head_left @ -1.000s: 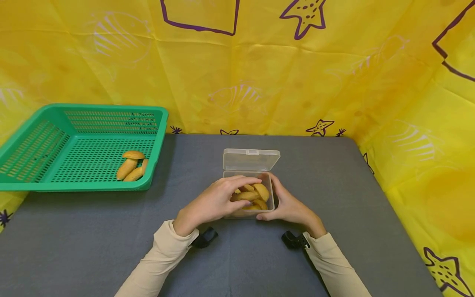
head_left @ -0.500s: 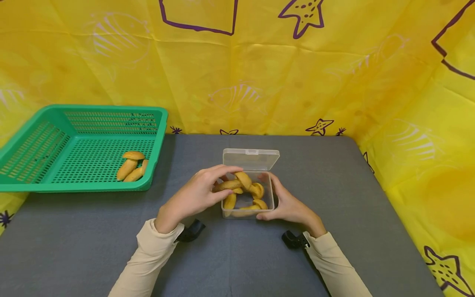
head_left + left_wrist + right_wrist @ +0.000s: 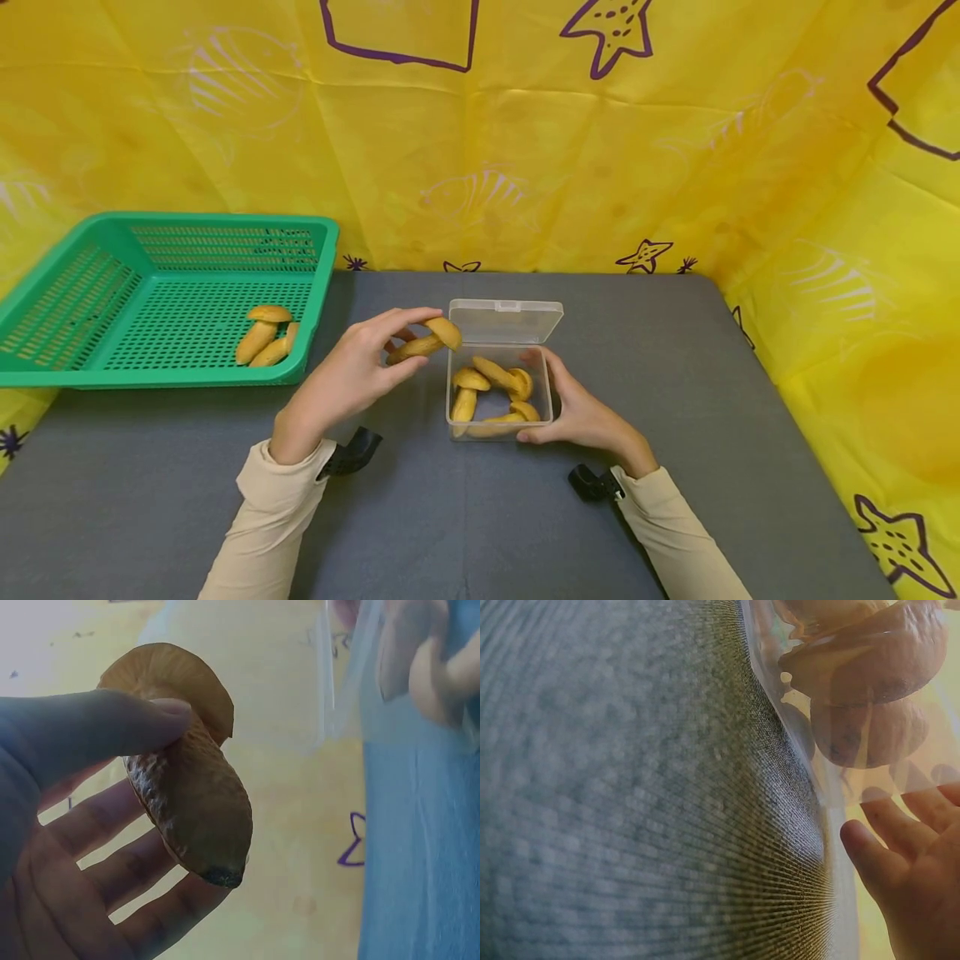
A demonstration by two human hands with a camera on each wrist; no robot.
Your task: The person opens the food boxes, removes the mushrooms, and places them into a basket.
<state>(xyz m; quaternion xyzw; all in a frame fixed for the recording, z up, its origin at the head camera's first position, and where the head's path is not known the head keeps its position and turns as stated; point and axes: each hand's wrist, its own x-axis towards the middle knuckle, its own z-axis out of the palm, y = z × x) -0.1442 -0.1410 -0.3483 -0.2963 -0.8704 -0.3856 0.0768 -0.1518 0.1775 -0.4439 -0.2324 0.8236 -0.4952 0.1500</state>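
Observation:
My left hand (image 3: 347, 373) pinches a yellow-brown mushroom (image 3: 445, 332) in the air, just left of a small clear plastic box (image 3: 501, 425). In the left wrist view the thumb lies across the stem of this mushroom (image 3: 199, 802), below its cap. The box's hinged lid (image 3: 504, 322) stands raised at the back. Three mushrooms lie inside, one of them a mushroom (image 3: 465, 398) along the left wall. My right hand (image 3: 588, 423) holds the box by its right side, thumb at the front and fingers towards the back.
A green slotted basket (image 3: 321, 292) stands at the left of the grey tabletop (image 3: 637, 350). Two mushrooms (image 3: 257, 340) lie in its near right corner. A yellow patterned cloth (image 3: 525, 125) hangs behind the table and along its right side.
My left hand has lifted a mushroom out of the box and carried it to the left. The right hand stays at the box's right side.

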